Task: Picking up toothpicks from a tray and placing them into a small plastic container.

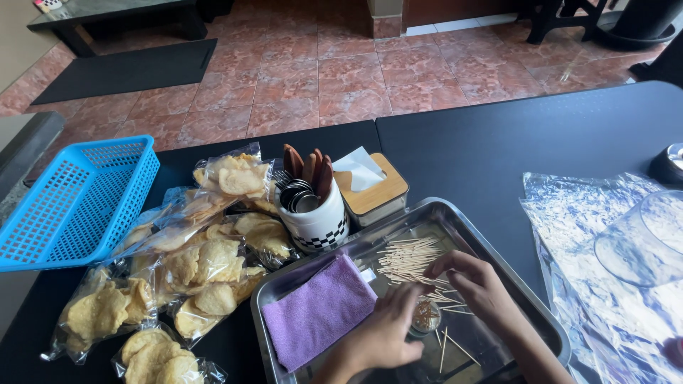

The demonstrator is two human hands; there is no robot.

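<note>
Wooden toothpicks (410, 260) are fanned out just beyond the right hand (477, 284), pointing left-right; its grip looks loosely apart. Small holder (425, 317) is steadied by the left hand (380, 334), grip unclear.

Clear plastic bags of pale yellow crackers (203, 274) lie heaped toward the desk's (498, 142) left edge, some overlapping. A flattened, crinkled clear plastic wrapper (590, 235) lies at the right edge. No labels, signs or screens observed.

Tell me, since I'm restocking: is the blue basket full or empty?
Empty: the blue basket shows only bare mesh; the cracker bags lie beside it.
</note>
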